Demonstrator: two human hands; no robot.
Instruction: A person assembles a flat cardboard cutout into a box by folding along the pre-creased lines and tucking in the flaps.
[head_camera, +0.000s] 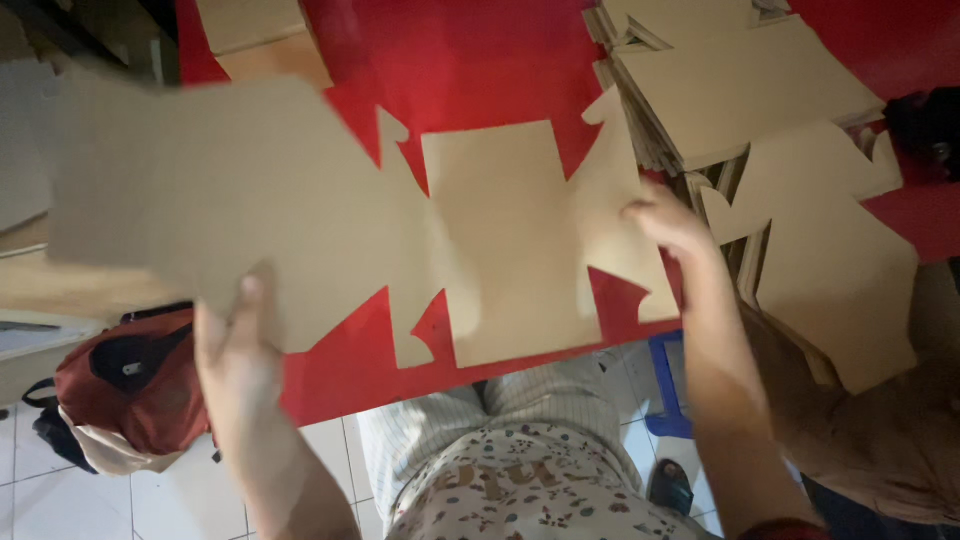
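I hold a flat die-cut brown cardboard box blank (330, 220) above a red table (470, 60). My left hand (235, 345) grips its lower left edge, thumb on top. My right hand (668, 222) pinches a flap at the blank's right end. The blank stretches across most of the view, its left part blurred.
A stack of the same cardboard blanks (740, 80) lies at the table's right, with more blanks (830, 250) hanging over the edge. A folded cardboard piece (262, 40) sits at the top. A red and black bag (130, 390) rests on the white tiled floor, left. A blue stool (668, 385) stands below.
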